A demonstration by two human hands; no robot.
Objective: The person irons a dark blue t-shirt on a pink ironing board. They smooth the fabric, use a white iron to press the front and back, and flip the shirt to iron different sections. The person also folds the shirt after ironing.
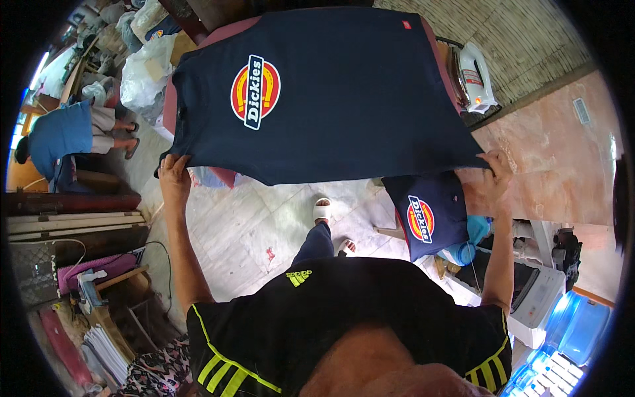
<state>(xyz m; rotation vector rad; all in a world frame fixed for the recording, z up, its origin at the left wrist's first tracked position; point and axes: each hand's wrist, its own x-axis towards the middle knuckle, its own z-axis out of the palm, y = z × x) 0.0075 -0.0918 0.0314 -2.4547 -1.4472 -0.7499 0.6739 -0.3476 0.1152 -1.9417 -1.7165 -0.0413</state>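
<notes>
We're in what looks like a small garment workshop — a dark shirt (331,92) draped over the pink-covered bench (170,111), a clothes iron (477,79) just right of that bench, a bulging plastic bag (145,79) at its left — and farther left of it, a co-worker (63,135) bending low.

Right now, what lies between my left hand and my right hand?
The dark shirt: in the head view, it spans the stretch from your left hand to your right hand.
</notes>
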